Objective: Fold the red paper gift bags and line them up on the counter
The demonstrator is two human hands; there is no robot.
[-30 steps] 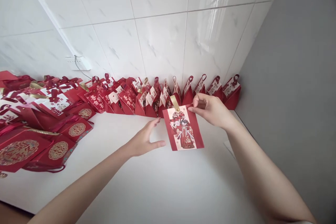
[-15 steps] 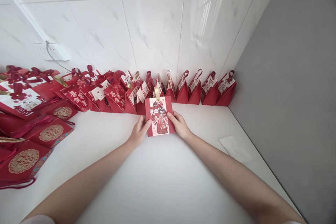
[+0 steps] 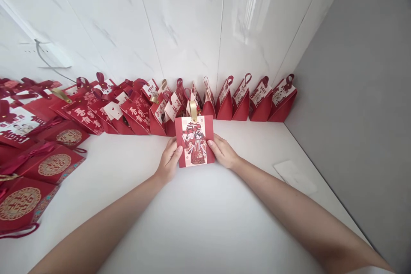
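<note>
A small red gift bag (image 3: pixel 195 140) with a picture of a couple in red and a gold loop handle stands on the white table (image 3: pixel 199 218), close to the row of bags at the wall. My left hand (image 3: pixel 169 160) grips its left edge, thumb on the front. My right hand (image 3: pixel 223 152) grips its right edge the same way. Both hands are closed on the bag.
A row of small red bags with tags (image 3: pixel 244 100) lines the tiled wall. Larger flat red bags with gold emblems (image 3: pixel 54 165) pile up at the left. A white card (image 3: pixel 297 176) lies at the right near the grey wall (image 3: pixel 369 107). A wall socket (image 3: pixel 53 58) sits upper left.
The bag went from hanging in my right hand alone to standing on the table nearer the row, held at both sides. My left hand closed on it.
</note>
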